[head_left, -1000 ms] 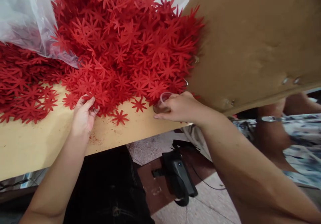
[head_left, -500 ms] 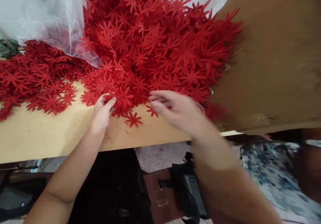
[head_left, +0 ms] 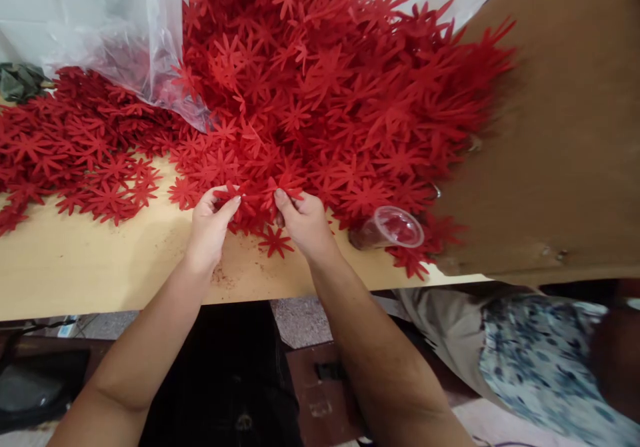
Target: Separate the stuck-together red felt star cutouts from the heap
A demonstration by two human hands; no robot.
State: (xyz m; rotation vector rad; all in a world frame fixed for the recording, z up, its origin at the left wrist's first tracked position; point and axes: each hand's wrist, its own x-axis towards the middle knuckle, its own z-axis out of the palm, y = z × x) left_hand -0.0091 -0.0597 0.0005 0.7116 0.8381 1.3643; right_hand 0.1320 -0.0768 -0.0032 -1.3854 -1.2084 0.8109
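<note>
My left hand (head_left: 213,223) pinches a red flower-shaped piece (head_left: 231,197) between thumb and fingers at the front of a large heap of red flower pieces (head_left: 330,93). Just to its right, my right hand (head_left: 303,220) is closed on another red flower piece (head_left: 287,185). The two hands are a short gap apart, above the table's front part. One loose red flower (head_left: 275,241) lies on the wood below them.
A clear plastic cup (head_left: 387,227) lies tilted right of my right hand. A brown board (head_left: 565,133) stands at the right, a clear plastic bag (head_left: 155,47) at the back left. Another person's patterned clothing (head_left: 540,347) shows at lower right, beyond the wooden table (head_left: 100,260).
My right hand has moved left, beside my left hand, and now pinches a flower piece. The plastic cup it was covering has come into view.
</note>
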